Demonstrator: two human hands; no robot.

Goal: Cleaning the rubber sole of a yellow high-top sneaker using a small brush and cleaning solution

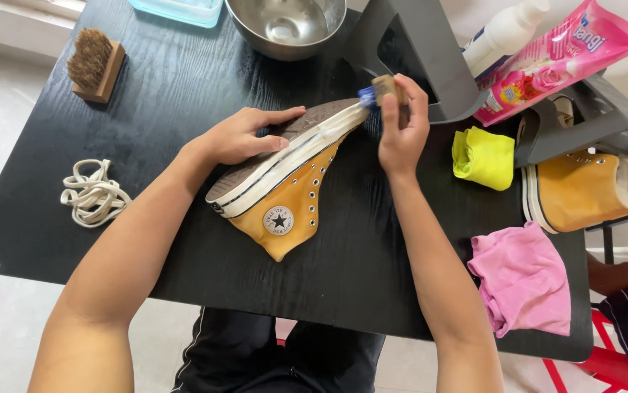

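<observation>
A mustard-yellow high-top sneaker (288,200) lies on its side on the black table (183,87), sole turned up and away from me. My left hand (245,135) presses flat on the grey sole and steadies it. My right hand (403,124) grips a small wooden brush with blue bristles (378,89). The bristles touch the white rubber edge at the toe end of the sole.
A second yellow sneaker (579,189) sits at the right edge beside a yellow cloth (484,156) and a pink cloth (523,280). A wooden scrub brush (95,64) and white laces (94,193) lie left. A steel bowl (288,25), a pink refill pouch (565,54) and a white bottle (503,33) stand behind.
</observation>
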